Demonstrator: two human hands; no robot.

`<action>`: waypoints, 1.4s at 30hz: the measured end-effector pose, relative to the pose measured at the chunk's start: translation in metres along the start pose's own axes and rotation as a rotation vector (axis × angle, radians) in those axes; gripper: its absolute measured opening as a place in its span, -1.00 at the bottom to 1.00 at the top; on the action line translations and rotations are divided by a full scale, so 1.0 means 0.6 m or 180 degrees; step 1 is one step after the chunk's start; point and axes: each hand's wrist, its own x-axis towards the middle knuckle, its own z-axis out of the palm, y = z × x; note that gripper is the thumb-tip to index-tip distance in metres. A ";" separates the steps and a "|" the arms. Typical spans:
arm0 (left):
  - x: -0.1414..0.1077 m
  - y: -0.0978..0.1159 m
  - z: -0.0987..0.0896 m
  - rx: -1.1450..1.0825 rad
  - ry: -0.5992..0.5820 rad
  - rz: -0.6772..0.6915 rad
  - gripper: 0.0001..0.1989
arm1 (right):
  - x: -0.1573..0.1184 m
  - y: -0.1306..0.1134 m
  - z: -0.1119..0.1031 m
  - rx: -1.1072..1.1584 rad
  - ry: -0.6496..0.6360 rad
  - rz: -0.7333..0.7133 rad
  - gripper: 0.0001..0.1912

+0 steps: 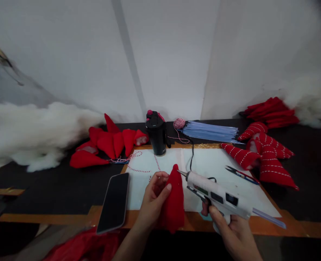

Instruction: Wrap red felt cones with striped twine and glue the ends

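My left hand (153, 198) grips a red felt cone (173, 204) upright, its fingers curled against the cone's left side. My right hand (232, 226) is shut around the handle of a white hot glue gun (217, 192). The gun's nozzle points left, and its tip is close to the top of the cone. A glue stick pokes out of the gun's rear. Both hands are above a pale cutting mat (204, 170), and the lower part of the cone hangs in front of the mat's near edge.
A black smartphone (113, 203) lies left of the mat. Behind it stand a black tumbler (156, 135), a red-and-white twine ball (179, 123) and blue-tinted glue sticks (211, 132). Red felt cones, white stuffing (32, 134) and small snips (242, 175) surround the mat.
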 end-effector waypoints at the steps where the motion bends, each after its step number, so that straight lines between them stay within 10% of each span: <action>1: 0.000 0.001 0.000 0.0005 -0.0002 0.0004 -0.74 | 0.001 -0.002 0.000 -0.0024 -0.0009 0.0000 -0.70; 9: 0.002 0.000 0.000 0.0115 0.0188 0.0121 -0.72 | 0.001 0.024 -0.023 -0.0302 -0.0332 -0.0245 -0.75; 16: 0.000 -0.009 -0.003 0.1765 0.1006 0.1219 -0.78 | -0.013 0.017 -0.018 -0.0144 -0.0342 -0.0042 -0.64; 24: -0.005 -0.050 0.018 0.2788 0.0239 0.1481 -0.66 | -0.004 0.002 -0.006 -0.0207 0.0046 -0.0398 -0.76; 30: -0.012 -0.064 0.021 0.3051 0.0363 0.1488 -0.73 | 0.003 0.007 -0.005 -0.0472 0.0318 -0.0464 -0.76; 34: -0.009 -0.053 0.028 0.3500 -0.0333 0.1050 -0.67 | 0.007 0.009 -0.008 -0.0360 0.0639 -0.0178 -0.67; 38: -0.007 -0.043 0.032 0.3056 -0.0182 0.0476 -0.75 | 0.006 0.009 -0.021 -0.0274 0.0767 0.0087 -0.67; 42: -0.010 -0.036 0.003 0.0547 0.0016 -0.0290 -0.60 | -0.002 0.012 -0.035 -0.0167 0.0708 -0.0138 -0.73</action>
